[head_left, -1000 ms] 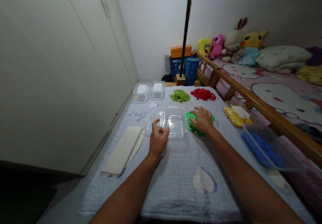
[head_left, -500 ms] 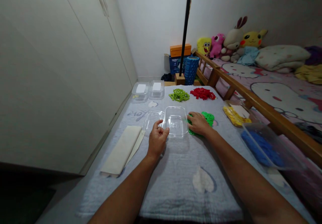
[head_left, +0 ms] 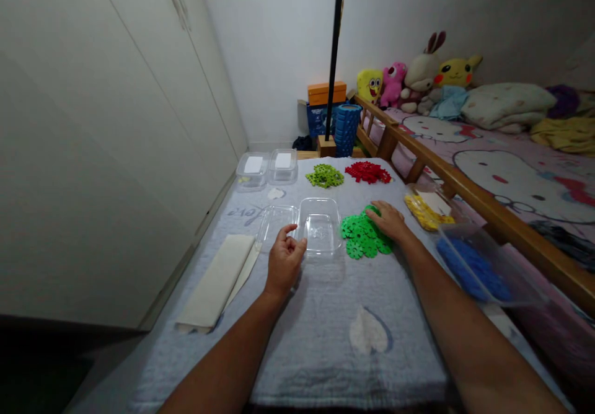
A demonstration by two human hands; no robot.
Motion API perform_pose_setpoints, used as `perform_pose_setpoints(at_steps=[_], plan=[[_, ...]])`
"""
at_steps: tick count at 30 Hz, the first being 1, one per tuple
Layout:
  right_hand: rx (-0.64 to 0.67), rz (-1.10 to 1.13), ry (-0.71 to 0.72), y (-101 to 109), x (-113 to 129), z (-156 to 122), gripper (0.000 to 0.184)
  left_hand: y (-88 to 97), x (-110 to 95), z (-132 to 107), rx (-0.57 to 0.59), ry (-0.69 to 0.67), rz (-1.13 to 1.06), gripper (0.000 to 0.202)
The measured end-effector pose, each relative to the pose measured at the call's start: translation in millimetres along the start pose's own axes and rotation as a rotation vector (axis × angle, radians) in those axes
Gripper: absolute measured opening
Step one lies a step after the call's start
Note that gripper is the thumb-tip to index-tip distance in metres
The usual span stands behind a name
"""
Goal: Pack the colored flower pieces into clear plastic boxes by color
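Observation:
A loose pile of green snowflake-shaped plastic discs (head_left: 362,234) lies on the cloth, right of an open clear plastic box (head_left: 319,243). My right hand (head_left: 387,219) rests on the pile's far right side, fingers stretched over the discs. My left hand (head_left: 285,254) hovers by the near left corner of the box, fingers loosely curled and apart, with nothing in them. Left of the box, partly behind that hand, lies a clear lid (head_left: 274,225). Farther back are a lime-green pile of discs (head_left: 325,176) and a red pile of discs (head_left: 368,172).
Two lidded clear boxes (head_left: 253,175) stand at the back left. A folded cream cloth (head_left: 217,284) lies at the left. A box of yellow pieces (head_left: 425,212) and a box of blue pieces (head_left: 471,268) sit along the right, beside a wooden bed rail (head_left: 430,160).
My right hand has moved from the green pile's left side, next to the box, to its right side, uncovering the discs. My left hand has stayed nearly still. The view has shifted slightly.

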State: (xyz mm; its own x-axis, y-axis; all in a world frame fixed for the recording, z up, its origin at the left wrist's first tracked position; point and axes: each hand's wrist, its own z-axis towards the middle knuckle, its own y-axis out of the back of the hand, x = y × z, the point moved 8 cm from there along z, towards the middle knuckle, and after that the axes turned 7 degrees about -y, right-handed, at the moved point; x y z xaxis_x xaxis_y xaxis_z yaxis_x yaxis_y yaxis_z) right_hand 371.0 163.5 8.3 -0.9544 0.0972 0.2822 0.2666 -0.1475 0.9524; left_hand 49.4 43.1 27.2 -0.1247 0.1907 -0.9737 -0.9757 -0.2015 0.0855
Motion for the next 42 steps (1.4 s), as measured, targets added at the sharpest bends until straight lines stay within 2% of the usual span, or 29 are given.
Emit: perform_pose_setpoints(at_steps=[2,5,9,11,14,17,21,24,29,32,36,39,42], plan=[[0.039,0.008,0.006,-10.4,-0.3,-2.2,0.052,-0.7,0.2,-0.1,0.009,0.005,0.0,0.044],[0.075,0.065,0.072,-15.2,8.6,-8.4,0.047,-1.7,-0.4,-0.4,0.02,0.006,-0.001,0.045],[0.184,0.249,0.208,-7.2,22.0,-17.9,0.045,-1.9,-1.5,-1.7,0.018,0.004,-0.008,0.045],[0.235,0.367,0.226,1.1,21.6,-21.7,0.046,-1.9,-1.8,-2.5,0.019,0.003,-0.013,0.044],[0.182,0.419,0.201,17.7,12.0,-24.6,0.044,-1.5,-1.6,-3.7,0.022,0.006,-0.025,0.045],[0.075,0.298,0.234,28.2,7.6,-29.9,0.033,-0.5,-0.2,-4.5,0.025,0.016,-0.039,0.045],[0.057,0.102,0.247,23.4,10.7,-38.6,0.025,0.3,2.4,-4.9,0.036,0.029,-0.045,0.044],[0.068,0.081,0.224,22.7,14.0,-41.8,0.023,1.2,3.4,-4.7,0.039,0.029,-0.026,0.043],[0.105,0.322,0.241,35.2,19.1,-42.2,0.011,2.1,4.7,-4.1,0.041,0.01,0.015,0.041],[0.112,0.55,0.167,45.4,20.3,-42.6,0.018,1.7,7.0,-3.7,0.042,0.013,0.004,0.042],[0.119,0.772,0.126,55.7,45.6,-53.7,0.026,-0.4,7.2,-3.4,0.051,0.018,-0.024,0.043],[0.123,0.795,0.21,60.8,81.6,-67.8,0.022,-2.3,5.3,-3.9,0.054,0.032,-0.058,0.043],[0.069,0.72,0.36,62.8,114.2,-82.1,0.017,-3.6,3.1,-4.7,0.056,0.045,-0.088,0.043]])
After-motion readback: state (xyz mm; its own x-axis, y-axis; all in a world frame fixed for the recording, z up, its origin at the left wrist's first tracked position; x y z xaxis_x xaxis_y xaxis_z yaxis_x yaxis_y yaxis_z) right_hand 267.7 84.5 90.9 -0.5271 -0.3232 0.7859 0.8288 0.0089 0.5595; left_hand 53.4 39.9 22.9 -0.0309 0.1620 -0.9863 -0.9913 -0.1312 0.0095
